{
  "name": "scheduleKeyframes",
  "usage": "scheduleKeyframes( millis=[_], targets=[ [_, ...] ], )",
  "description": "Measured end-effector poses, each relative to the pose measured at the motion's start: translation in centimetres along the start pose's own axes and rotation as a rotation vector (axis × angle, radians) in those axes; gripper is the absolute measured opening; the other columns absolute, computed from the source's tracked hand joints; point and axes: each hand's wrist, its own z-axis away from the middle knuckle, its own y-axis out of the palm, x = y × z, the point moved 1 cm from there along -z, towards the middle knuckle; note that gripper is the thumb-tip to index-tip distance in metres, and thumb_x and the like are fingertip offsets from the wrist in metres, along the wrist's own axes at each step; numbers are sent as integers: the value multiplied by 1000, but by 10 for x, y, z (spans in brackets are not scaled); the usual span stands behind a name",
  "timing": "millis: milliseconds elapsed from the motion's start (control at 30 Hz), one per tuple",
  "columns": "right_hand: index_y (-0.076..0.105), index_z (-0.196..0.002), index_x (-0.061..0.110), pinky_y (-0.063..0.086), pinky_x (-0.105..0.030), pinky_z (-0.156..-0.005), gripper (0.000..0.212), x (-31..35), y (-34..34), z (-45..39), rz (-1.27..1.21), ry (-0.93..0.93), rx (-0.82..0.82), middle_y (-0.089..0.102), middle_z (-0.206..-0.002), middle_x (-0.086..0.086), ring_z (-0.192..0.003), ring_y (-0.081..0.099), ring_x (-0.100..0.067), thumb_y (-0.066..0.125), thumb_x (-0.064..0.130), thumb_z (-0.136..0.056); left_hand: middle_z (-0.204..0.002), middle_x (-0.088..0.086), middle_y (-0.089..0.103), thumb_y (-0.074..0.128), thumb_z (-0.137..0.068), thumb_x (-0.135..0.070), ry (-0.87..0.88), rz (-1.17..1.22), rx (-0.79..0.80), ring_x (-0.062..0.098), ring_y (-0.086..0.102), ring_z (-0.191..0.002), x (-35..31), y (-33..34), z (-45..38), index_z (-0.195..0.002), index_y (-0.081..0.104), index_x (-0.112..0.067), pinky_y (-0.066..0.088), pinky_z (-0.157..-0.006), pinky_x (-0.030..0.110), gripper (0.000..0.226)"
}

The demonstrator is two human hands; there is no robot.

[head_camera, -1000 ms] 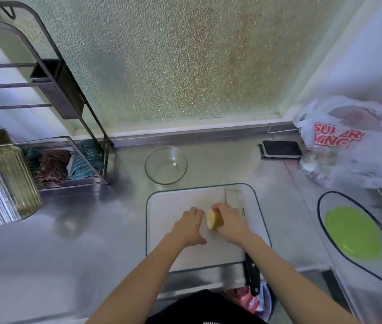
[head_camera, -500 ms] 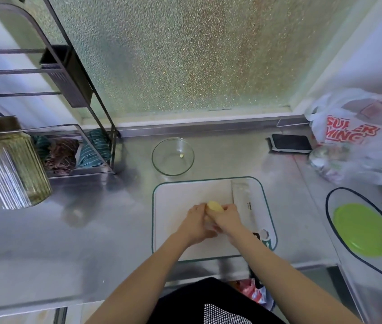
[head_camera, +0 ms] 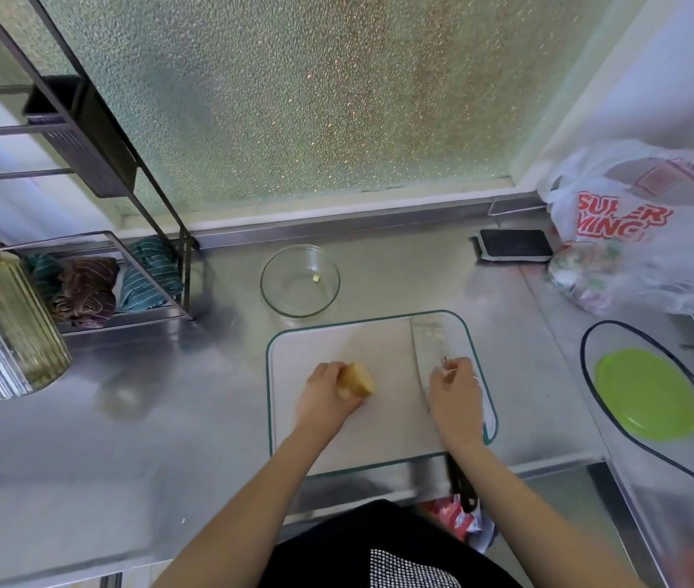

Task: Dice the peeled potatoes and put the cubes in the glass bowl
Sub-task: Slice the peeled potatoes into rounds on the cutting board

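Note:
My left hand (head_camera: 324,396) grips a peeled yellow potato piece (head_camera: 357,379) on the white cutting board (head_camera: 379,435), left of its centre. A cleaver (head_camera: 428,345) lies flat on the board's right side, with its black handle (head_camera: 459,485) sticking out past the near edge. My right hand (head_camera: 455,392) hovers over the rear of the blade with loosely curled fingers, apart from the handle. The glass bowl (head_camera: 290,290) stands just behind the board and holds one small potato cube (head_camera: 316,278).
A black phone (head_camera: 515,244) and a white plastic bag (head_camera: 633,222) sit at the back right. To the right lies a green lid (head_camera: 646,392). A wire rack with folded cloths (head_camera: 82,286) and a ribbed glass jar (head_camera: 1,328) stand on the left.
Both hands were on the potato. My right hand has let go and moved right over the cleaver, while my left hand keeps the potato and has shifted it slightly left.

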Motion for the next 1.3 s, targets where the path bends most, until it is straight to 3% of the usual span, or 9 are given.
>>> scheduleKeyframes(
  millis=[100,300,500,700,767,967,1100,1167,1300],
  targets=[
    [46,-112,8,37,-34,-71,27,-18,-16,-1,143,-16,-123,52,-108,-15,-97,48,-30,55,20,-90,-112,2,50,75,-74,-36,8,57,-15,20,50,-102,4,-1,0,-125,55,-15,40,-87,24,58],
    [40,-122,6,38,-47,-90,53,-35,-6,7,296,114,47,43,-125,-21,-114,39,-39,66,30,-83,-105,1,48,75,-72,-41,27,35,119,15,49,-93,-8,2,-10,-125,54,-15,39,-83,22,62],
    [40,-124,4,38,-42,-95,60,-32,3,1,356,152,108,46,-125,-23,-115,44,-41,70,34,-81,-119,5,48,70,-79,-38,55,36,199,21,50,-104,-17,9,-13,-136,44,-21,37,-90,24,65],
    [36,-123,3,37,-47,-96,71,-41,1,-3,279,214,115,41,-124,-23,-113,43,-43,77,35,-74,-107,3,62,70,-81,-25,14,159,132,18,64,-74,-16,6,-6,-118,50,-32,54,-75,40,42],
    [36,-122,2,37,-48,-97,73,-42,1,-5,272,227,110,42,-123,-24,-111,44,-43,78,35,-73,-106,3,63,70,-81,-22,14,170,142,17,65,-69,-17,7,-5,-117,52,-32,55,-75,39,42],
    [38,-111,5,44,-45,-87,67,-47,-3,-16,233,250,159,51,-114,-19,-108,48,-39,79,38,-70,-122,2,56,72,-79,-18,73,76,211,15,59,-93,-14,4,-12,-136,45,-27,42,-86,19,64],
    [42,-113,3,43,-43,-84,68,-50,-2,-23,330,285,201,54,-114,-18,-109,50,-36,76,44,-72,-119,3,56,68,-82,-17,79,43,183,8,52,-89,-11,3,-14,-137,44,-25,31,-77,7,61],
    [45,-115,5,42,-41,-83,67,-51,-1,-26,372,285,240,55,-115,-17,-110,50,-36,74,48,-72,-117,4,56,69,-81,-18,100,7,169,12,53,-95,-11,2,-15,-136,45,-23,31,-78,9,60],
    [53,-110,10,42,-39,-80,57,-52,-1,-28,466,207,323,60,-109,-12,-106,53,-34,66,52,-75,-124,2,56,71,-79,-23,110,-11,115,20,52,-113,-14,1,-14,-132,50,-19,39,-94,24,58]
  ],
)
